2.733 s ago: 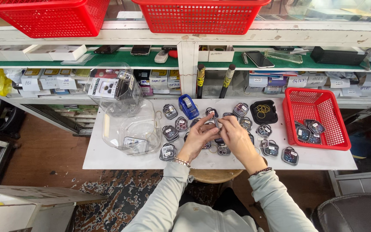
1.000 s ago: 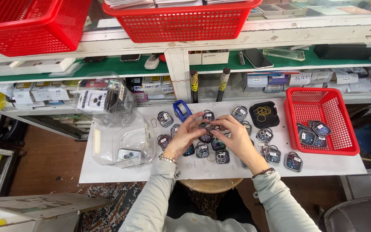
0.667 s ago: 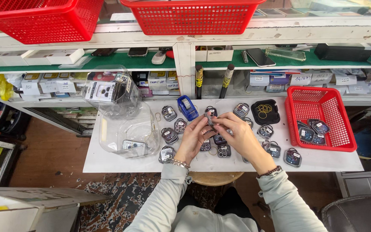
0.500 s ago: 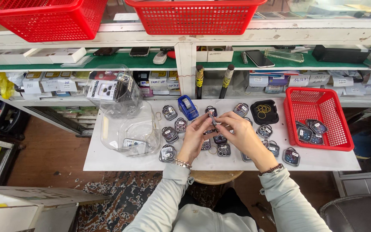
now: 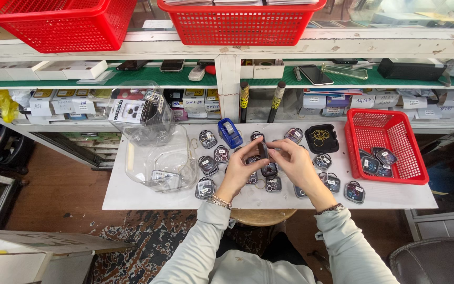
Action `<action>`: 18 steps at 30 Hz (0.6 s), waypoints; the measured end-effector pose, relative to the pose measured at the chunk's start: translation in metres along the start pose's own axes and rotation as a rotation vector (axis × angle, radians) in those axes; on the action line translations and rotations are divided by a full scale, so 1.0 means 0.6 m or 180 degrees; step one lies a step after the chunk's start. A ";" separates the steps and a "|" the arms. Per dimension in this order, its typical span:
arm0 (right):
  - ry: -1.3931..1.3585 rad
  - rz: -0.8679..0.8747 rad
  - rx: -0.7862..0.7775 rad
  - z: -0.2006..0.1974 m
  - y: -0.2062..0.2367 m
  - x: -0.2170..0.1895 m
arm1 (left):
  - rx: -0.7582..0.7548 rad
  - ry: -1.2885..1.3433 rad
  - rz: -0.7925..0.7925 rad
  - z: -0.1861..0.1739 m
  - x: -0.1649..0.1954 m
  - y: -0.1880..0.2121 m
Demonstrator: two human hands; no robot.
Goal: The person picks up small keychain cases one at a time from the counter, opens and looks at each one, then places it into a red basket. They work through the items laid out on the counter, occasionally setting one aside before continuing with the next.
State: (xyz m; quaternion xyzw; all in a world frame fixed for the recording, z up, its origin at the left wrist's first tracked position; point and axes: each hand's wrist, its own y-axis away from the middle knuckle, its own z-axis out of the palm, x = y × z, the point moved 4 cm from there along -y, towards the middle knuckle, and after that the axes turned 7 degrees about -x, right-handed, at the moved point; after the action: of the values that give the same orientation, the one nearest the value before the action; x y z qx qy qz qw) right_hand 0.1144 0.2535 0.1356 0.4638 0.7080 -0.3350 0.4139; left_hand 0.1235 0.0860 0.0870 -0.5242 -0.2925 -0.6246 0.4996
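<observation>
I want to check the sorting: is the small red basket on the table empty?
No, the small red basket on the table's right side holds several small dark packets lying on its bottom.

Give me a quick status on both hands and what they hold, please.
Left hand and right hand both pinching one small dark packet above the white table. More packets around them. Red basket at right. Nothing blocking.

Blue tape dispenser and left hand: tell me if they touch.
Apart. The head view shows bare white table between the blue tape dispenser and the left hand.
</observation>
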 end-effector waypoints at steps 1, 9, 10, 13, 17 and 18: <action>-0.0012 0.0012 -0.0029 -0.003 -0.005 0.003 | 0.0048 -0.0268 0.0084 0.002 0.006 0.001; 0.0090 0.0365 -0.0364 -0.005 -0.019 0.005 | 0.0344 -0.0406 0.0102 0.012 -0.004 0.004; 0.0207 0.0197 -0.0351 -0.003 -0.020 0.001 | 0.0363 -0.0393 0.0137 0.011 -0.008 0.003; 0.0763 -0.0060 -0.0214 0.011 -0.024 -0.007 | 0.0441 -0.0296 0.0137 0.009 -0.025 0.006; 0.1729 -0.0527 0.0117 0.035 -0.028 -0.018 | 0.0527 0.0264 0.0024 0.004 -0.054 -0.004; 0.1809 -0.0420 0.0000 0.043 -0.030 -0.014 | 0.0540 0.0466 0.0004 0.000 -0.061 -0.004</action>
State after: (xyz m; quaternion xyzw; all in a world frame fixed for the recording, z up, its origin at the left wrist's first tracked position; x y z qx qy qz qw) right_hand 0.1068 0.2217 0.1336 0.4920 0.8243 -0.2178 0.1763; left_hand 0.1197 0.0985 0.0526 -0.4333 -0.3067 -0.6339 0.5625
